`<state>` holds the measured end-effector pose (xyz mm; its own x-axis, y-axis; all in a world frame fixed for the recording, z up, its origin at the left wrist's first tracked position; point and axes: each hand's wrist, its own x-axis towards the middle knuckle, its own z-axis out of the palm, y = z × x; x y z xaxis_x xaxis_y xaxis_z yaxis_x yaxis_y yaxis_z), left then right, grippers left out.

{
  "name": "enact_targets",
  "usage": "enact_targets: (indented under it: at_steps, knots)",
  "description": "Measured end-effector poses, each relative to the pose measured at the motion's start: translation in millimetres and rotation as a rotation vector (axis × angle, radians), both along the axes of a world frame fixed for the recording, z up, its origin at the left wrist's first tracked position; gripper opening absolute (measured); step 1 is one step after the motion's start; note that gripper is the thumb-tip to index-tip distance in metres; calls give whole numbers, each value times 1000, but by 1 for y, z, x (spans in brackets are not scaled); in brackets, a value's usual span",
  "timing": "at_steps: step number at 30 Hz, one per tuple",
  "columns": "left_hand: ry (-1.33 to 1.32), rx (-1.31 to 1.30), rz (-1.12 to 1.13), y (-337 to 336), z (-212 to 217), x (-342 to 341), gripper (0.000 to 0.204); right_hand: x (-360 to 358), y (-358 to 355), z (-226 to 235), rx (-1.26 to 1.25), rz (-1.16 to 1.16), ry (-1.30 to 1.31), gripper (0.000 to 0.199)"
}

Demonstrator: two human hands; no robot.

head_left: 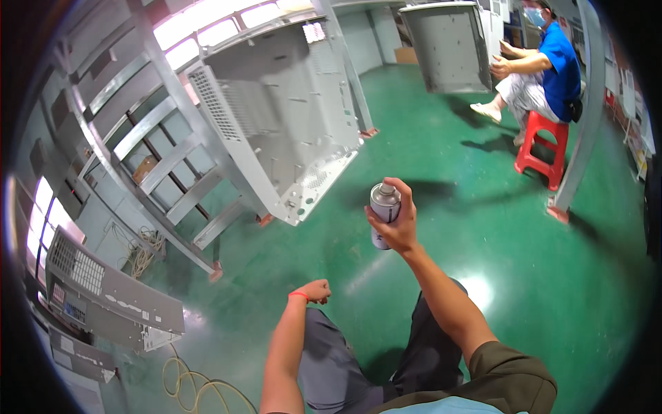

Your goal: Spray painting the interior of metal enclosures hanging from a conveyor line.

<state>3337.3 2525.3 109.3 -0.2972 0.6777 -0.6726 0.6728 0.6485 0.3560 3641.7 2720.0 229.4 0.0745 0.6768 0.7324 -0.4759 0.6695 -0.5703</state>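
My right grip (pixel 400 219) is wrapped round a spray can (pixel 386 207) — index finger on its top — and holds it roughly upright above the green floor (pixel 552 276), in front of me. My left grip (pixel 318 291) is curled into a fist near my left knee (pixel 318 323); whether anything is inside, I cannot tell. A large grey metal casing (pixel 289 103) stands ahead, left of the can.

Ahead of you, the housing (pixel 289 103) is left of your spray can (pixel 385 196); farther off to the right, a co-worker (pixel 560 61) sits on a stool (pixel 548 126).
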Motion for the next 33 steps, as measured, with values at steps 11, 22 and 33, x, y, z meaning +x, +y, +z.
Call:
enact_targets:
  at_steps: [11,22,33]
  knots:
    - [1,-15,31,22,-13,4,23,-28,103,198,599,-308,-136,62]
    - [-6,107,103,24,-22,3,24,-26,126,220,566,-453,-161,59]
    - [-13,212,111,36,-35,0,30,-17,130,195,420,-450,63,62]
